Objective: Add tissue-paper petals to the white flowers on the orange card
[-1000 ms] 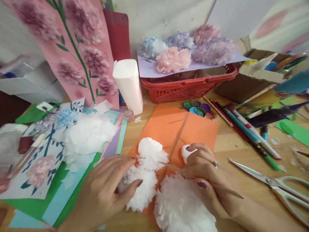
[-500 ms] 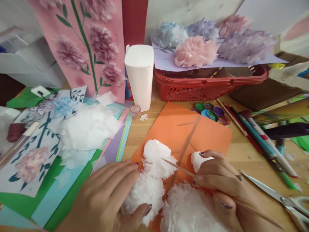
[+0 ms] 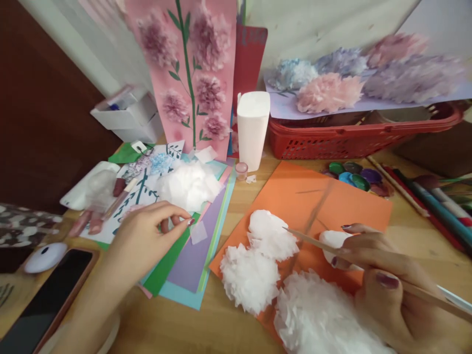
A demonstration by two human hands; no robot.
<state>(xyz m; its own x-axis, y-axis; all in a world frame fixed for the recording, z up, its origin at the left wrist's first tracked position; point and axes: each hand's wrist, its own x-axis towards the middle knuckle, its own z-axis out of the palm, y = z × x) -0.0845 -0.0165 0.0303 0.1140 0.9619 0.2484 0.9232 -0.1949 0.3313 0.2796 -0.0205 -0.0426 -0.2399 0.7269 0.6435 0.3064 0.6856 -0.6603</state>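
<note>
My right hand (image 3: 391, 280) grips a thin wooden stick (image 3: 313, 241), its tip resting against a white tissue flower (image 3: 271, 231) on an orange paper sheet (image 3: 354, 206). Two fuller white tissue flowers, one left (image 3: 250, 278) and one nearer me (image 3: 320, 314), sit on the same sheet. Under my right fingertips is another white piece (image 3: 334, 241). My left hand (image 3: 158, 231) is over the coloured papers, thumb and forefinger pinched together; what is between them, if anything, is hidden. Beside those fingertips lies a small white tissue square (image 3: 199, 232), just in front of a tissue pile (image 3: 191, 184).
A white lidded container (image 3: 252, 132) and a red basket (image 3: 354, 140) bearing finished flowers stand behind. Paint pots (image 3: 354, 177) lie past the orange sheet, brushes (image 3: 438, 204) at right. A phone (image 3: 51, 300) lies at near left. Pink flower art (image 3: 184, 113) stands upright.
My left hand has left the white flower on the orange sheet and moved left to the tissue pile, its fingers now pinched. The right hand still holds the stick at the flower. The view has swung left.
</note>
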